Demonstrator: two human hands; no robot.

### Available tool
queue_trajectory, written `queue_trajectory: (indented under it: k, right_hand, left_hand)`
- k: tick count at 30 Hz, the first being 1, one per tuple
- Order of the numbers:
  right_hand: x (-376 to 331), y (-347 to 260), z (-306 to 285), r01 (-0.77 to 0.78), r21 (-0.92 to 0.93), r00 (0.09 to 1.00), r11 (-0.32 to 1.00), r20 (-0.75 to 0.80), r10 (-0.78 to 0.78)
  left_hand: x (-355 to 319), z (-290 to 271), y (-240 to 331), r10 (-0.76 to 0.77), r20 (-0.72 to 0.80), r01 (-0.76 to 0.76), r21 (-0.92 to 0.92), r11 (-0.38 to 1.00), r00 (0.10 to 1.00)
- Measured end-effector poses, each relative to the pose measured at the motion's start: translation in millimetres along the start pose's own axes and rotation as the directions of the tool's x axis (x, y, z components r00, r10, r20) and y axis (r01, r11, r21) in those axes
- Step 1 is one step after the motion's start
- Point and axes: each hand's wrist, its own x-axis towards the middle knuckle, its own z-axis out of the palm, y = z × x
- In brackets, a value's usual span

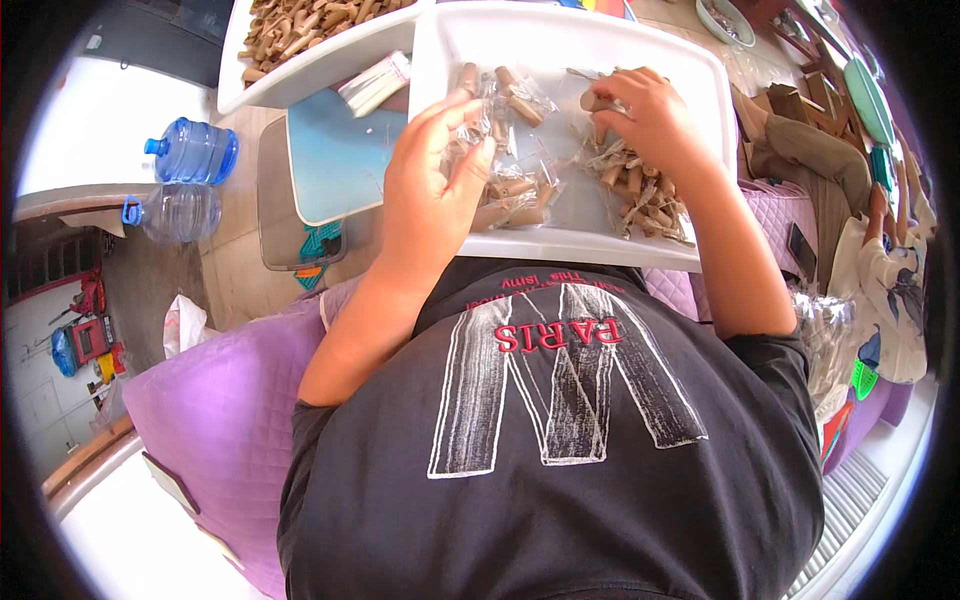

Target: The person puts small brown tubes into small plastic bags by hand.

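Note:
A white plastic tray [715, 85] lies across my lap with short brown cylinders in it. On its left side several cylinders [515, 185] sit in small clear plastic bags. A denser heap of brown cylinders [650, 200], mixed with crinkled clear plastic, fills the right side. My right hand [655, 115] is closed above that heap, its fingers and thumb around a brown cylinder [593, 101]. Over the bagged pieces, my left hand [430, 175] has its thumb and fingers apart. Clear plastic shows in that gap; whether the fingers touch it I cannot tell.
A second white tray [330, 60] full of brown cylinders stands at the far left. Beside it a bundle of clear bags [378, 84] lies by a blue board [340, 165]. Two water jugs [195, 150] are farther left. Another person's leg [815, 150] is at the right.

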Motion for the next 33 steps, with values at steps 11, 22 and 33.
queue_trajectory:
  k: [11,22,33]
  right_hand:
    - [-10,-69,-20,0.013,0.540,1.000,0.841,-0.005,-0.012]
    - [-29,-36,-15,-0.095,0.618,0.956,0.780,-0.162,0.245]
    - [-30,-69,-8,-0.330,0.886,0.906,0.325,0.201,0.373]
  left_hand:
    - [17,20,18,-0.351,0.411,0.539,-0.608,0.582,0.842]
    - [10,8,11,-0.483,0.379,0.569,-0.748,0.342,0.789]
    - [4,14,24,-0.521,0.369,0.574,-0.757,0.311,0.770]
